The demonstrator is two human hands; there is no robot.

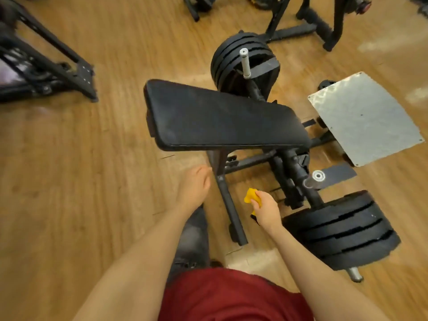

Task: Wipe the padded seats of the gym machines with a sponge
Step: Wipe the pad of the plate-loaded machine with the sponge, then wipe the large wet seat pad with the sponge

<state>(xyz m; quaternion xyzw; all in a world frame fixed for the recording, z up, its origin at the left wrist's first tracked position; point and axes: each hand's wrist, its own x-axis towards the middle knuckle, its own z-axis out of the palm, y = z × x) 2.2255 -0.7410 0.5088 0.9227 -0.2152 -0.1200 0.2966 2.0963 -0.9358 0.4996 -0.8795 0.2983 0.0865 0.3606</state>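
A black padded seat (220, 117) of a plate-loaded machine lies in the middle of the view, tilted and dusty-looking. My right hand (266, 210) grips a yellow sponge (251, 196) below the seat, over the machine's black frame and apart from the pad. My left hand (194, 187) hangs below the seat's near-left edge with loosely curled fingers, holding nothing and not touching the pad.
Stacks of black weight plates sit behind the seat (240, 59) and at the lower right (342, 230). A metal foot plate (366, 117) lies to the right. Other black machine frames stand at the left (46, 68) and top (301, 19). The floor is wood.
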